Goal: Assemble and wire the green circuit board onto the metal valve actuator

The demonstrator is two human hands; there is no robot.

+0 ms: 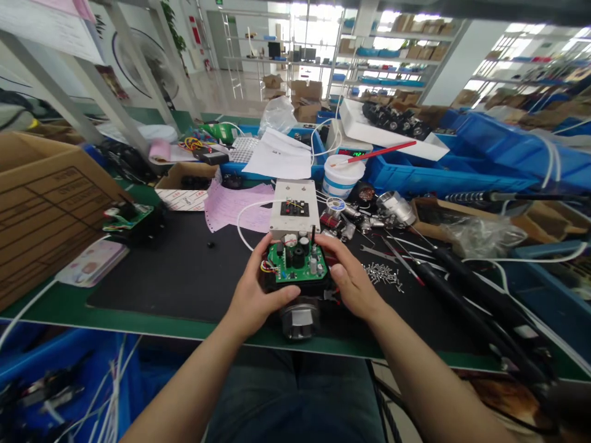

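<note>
A device (pixel 299 263) with a green circuit board on top, a black body and a silver metal fitting (pixel 300 319) facing me is at the near edge of the black mat. My left hand (pixel 258 289) grips its left side, thumb along the front. On the right side my right hand (pixel 348 277) holds the same device, fingers at the back corner and thumb bent inward. Just behind it stands a grey metal box (pixel 295 187) with a black panel and small wires. Loose screws (pixel 383 277) lie right of my right hand.
A second green-board unit (pixel 129 221) sits at left beside a cardboard box (pixel 46 209). Pink sheets (pixel 237 206), a white tub (pixel 341 177) with a red brush, and metal parts (pixel 394 208) lie behind. Black-handled tools (pixel 475 295) are at right, blue bins (pixel 443 175) at the back.
</note>
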